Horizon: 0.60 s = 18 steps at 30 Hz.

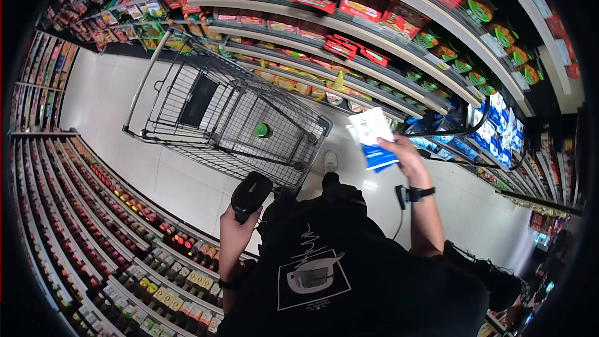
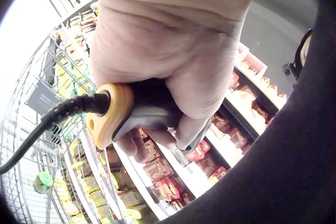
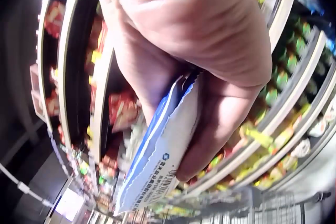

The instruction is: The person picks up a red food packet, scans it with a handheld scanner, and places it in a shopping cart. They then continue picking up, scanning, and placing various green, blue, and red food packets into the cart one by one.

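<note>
My left hand [image 1: 236, 235] grips a black handheld barcode scanner [image 1: 251, 195] by its handle. In the left wrist view the scanner [image 2: 149, 107] shows a yellow-orange base with a black cable running out of it. Over the floor on the right, my right hand [image 1: 409, 159] pinches blue and white salt packets [image 1: 376, 137] between thumb and fingers. Seen from the right wrist, the packets [image 3: 163, 148] lie flat against each other, with printed lettering on the near one and their upper ends hidden in the hand.
A wire shopping cart [image 1: 199, 101] stands ahead to the left, holding a green-lidded container [image 1: 261, 130]. Along the far side run shelves [image 1: 399, 72] of red and yellow packages. A wire basket of blue and white packets [image 1: 499, 126] hangs at right. Shelves of bottles [image 1: 168, 281] stand at lower left.
</note>
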Available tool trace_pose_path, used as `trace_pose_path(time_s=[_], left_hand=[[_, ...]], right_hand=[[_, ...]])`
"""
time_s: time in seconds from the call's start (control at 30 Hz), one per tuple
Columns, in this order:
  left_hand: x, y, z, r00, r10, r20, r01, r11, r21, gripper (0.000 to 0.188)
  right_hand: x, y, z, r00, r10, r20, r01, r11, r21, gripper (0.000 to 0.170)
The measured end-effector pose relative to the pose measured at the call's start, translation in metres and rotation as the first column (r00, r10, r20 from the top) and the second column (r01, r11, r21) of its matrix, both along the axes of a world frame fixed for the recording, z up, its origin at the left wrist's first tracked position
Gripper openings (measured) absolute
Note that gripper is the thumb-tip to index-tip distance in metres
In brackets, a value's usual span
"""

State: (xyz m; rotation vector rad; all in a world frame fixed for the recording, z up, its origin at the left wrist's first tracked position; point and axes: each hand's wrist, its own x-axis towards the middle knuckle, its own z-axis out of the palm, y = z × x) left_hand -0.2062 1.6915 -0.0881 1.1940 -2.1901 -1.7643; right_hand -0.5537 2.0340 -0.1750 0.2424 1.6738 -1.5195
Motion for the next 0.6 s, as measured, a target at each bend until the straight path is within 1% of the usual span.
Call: trace_pose_path(time_s=[0.07, 0.13, 0.17, 0.2, 0.23, 0.27, 0.3, 0.33, 0.37, 0.4, 0.43, 0.47, 0.5, 0.53, 0.57, 0.6], left_hand=[[0.008, -0.003, 0.008, 0.998, 0.058, 0.030, -0.058, 0.998, 0.015, 0.026], [0.020, -0.007, 0.012, 0.990, 0.126, 0.062, -0.129, 0.990, 0.049, 0.024], [0.028, -0.007, 0.009, 0.983, 0.169, 0.068, -0.172, 0.984, 0.037, 0.024], [0.037, -0.008, 0.011, 0.976, 0.190, 0.111, -0.194, 0.981, 0.027, 0.025], [0.046, -0.010, 0.014, 0.966, 0.210, 0.153, -0.215, 0.976, 0.017, 0.025], [0.055, -0.011, 0.015, 0.954, 0.230, 0.190, -0.235, 0.972, 0.006, 0.025], [0.070, -0.009, 0.006, 0.946, 0.286, 0.151, -0.290, 0.957, 0.009, 0.025], [0.076, -0.008, 0.009, 0.946, 0.300, 0.122, -0.294, 0.954, -0.063, 0.024], [0.090, -0.007, 0.007, 0.914, 0.368, 0.170, -0.371, 0.928, -0.014, 0.023], [0.102, -0.007, 0.004, 0.875, 0.432, 0.219, -0.448, 0.893, 0.030, 0.023], [0.104, -0.005, 0.011, 0.869, 0.454, 0.197, -0.460, 0.888, -0.014, 0.023], [0.120, -0.006, 0.008, 0.869, 0.450, 0.208, -0.453, 0.891, -0.037, 0.024], [0.118, -0.007, 0.018, 0.839, 0.489, 0.238, -0.497, 0.867, -0.030, 0.024], [0.117, -0.007, 0.029, 0.806, 0.528, 0.269, -0.542, 0.840, -0.026, 0.025], [0.135, -0.008, 0.022, 0.779, 0.541, 0.315, -0.554, 0.831, -0.057, 0.022], [0.139, -0.011, 0.023, 0.761, 0.561, 0.326, -0.578, 0.815, -0.054, 0.021]], right_hand=[[0.012, -0.075, -0.026, 0.990, 0.143, -0.019, -0.143, 0.989, -0.021, 0.042], [0.022, -0.141, -0.069, 0.950, 0.293, -0.111, -0.289, 0.956, 0.054, 0.041], [0.026, -0.174, -0.080, 0.931, 0.339, -0.133, -0.333, 0.941, 0.066, 0.046], [0.030, -0.203, -0.093, 0.911, 0.383, -0.152, -0.375, 0.924, 0.080, 0.050], [0.029, -0.227, -0.140, 0.837, 0.496, -0.230, -0.432, 0.858, 0.277, 0.050], [0.026, -0.249, -0.193, 0.740, 0.611, -0.283, -0.449, 0.761, 0.468, 0.050], [0.025, -0.271, -0.219, 0.741, 0.624, -0.246, -0.431, 0.724, 0.538, 0.049], [0.028, -0.292, -0.239, 0.744, 0.635, -0.206, -0.414, 0.681, 0.604, 0.048], [0.031, -0.308, -0.260, 0.749, 0.641, -0.167, -0.395, 0.634, 0.665, 0.047], [0.030, -0.316, -0.293, 0.767, 0.628, -0.132, -0.417, 0.644, 0.641, 0.045], [0.029, -0.318, -0.331, 0.783, 0.614, -0.095, -0.438, 0.654, 0.617, 0.044], [0.030, -0.319, -0.359, 0.798, 0.600, -0.055, -0.457, 0.663, 0.594, 0.043], [0.033, -0.322, -0.373, 0.826, 0.564, -0.020, -0.436, 0.660, 0.612, 0.042], [0.035, -0.318, -0.403, 0.862, 0.506, -0.011, -0.414, 0.717, 0.561, 0.041], [0.038, -0.309, -0.441, 0.895, 0.446, 0.002, -0.385, 0.769, 0.510, 0.040], [0.042, -0.313, -0.431, 0.924, 0.383, 0.016, -0.347, 0.818, 0.458, 0.040]])
